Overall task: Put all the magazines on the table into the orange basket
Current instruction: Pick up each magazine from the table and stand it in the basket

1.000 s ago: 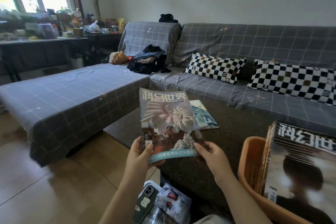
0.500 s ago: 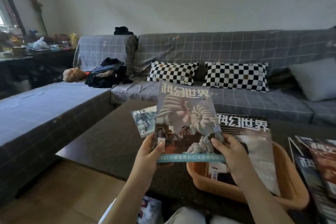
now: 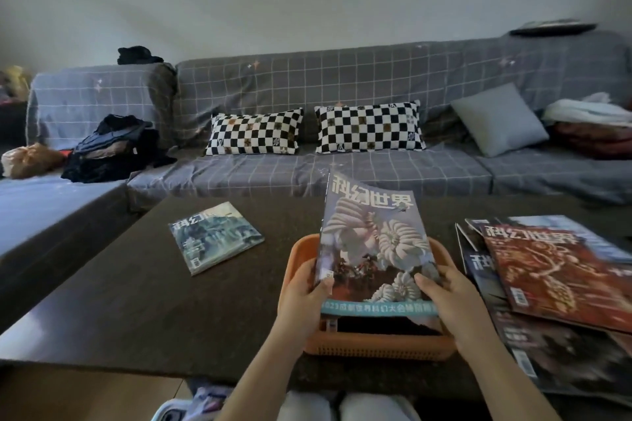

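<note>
Left hand [image 3: 304,297]: at 6 o'clock, nearest; thumb on the cover, fingers curled behind the lower left corner of the held magazine [image 3: 372,249].
Right hand [image 3: 444,290]: just right of it, thumb on the cover, fingers wrapped under the lower right corner.
Held magazine: tilted, bottom edge low over the basket [image 3: 376,345], top leaning away toward 12 o'clock; not yet let go.
Basket: orange, at 6 o'clock near the table [image 3: 136,301] edge; dark contents show beneath the held copy, too shadowed to identify.
Risk, drop: the basket looks barely wider than the magazine, so a skewed release could leave the spine catching on the rim, propped up.
Risk, push: pressing down on a near-edge basket might slide it toward the person.
Pile [image 3: 554,284]: at 3 o'clock, several overlapped copies beside the basket; the lower ones hang toward the table edge and could slide if a forearm brushes them.
Blue magazine [image 3: 216,237]: at 10 o'clock, flat, well apart, easiest to overlook.
Sofa [image 3: 342,85]: at 12 o'clock, beyond the table.
</note>
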